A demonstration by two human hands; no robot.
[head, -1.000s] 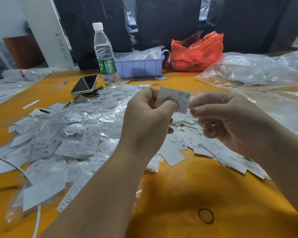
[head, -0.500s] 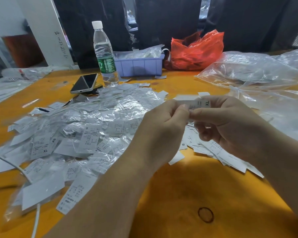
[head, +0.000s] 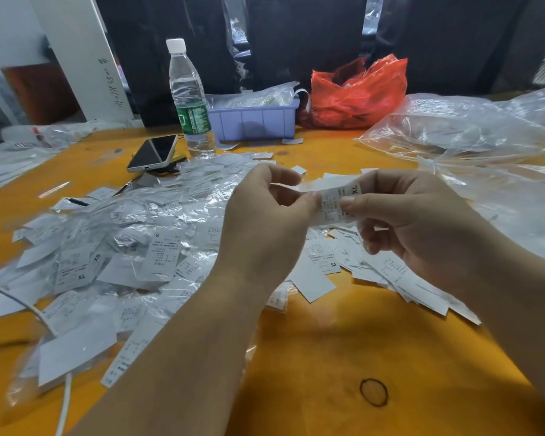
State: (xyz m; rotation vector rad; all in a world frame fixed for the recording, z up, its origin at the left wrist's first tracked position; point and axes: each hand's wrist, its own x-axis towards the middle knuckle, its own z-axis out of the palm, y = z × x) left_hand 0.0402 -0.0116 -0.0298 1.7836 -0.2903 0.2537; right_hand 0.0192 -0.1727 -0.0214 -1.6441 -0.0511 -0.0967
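Water btl (head: 189, 96) x1, phone (head: 153, 152) x1, purple bin (head: 252, 122) x1, red bag (head: 356, 92) x1, held label (head: 337, 204) x1, loose labels (head: 164, 256): uncountable.

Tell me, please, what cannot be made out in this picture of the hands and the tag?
- XL tag, head view: its small print is too fine to read; the left hand and right hand cover its ends.
- Purple bin, head view: crumpled clear plastic hides its contents.
- Red bag, head view: its own folds hide what it holds.
- White cable, head view: cut off by the bottom edge.
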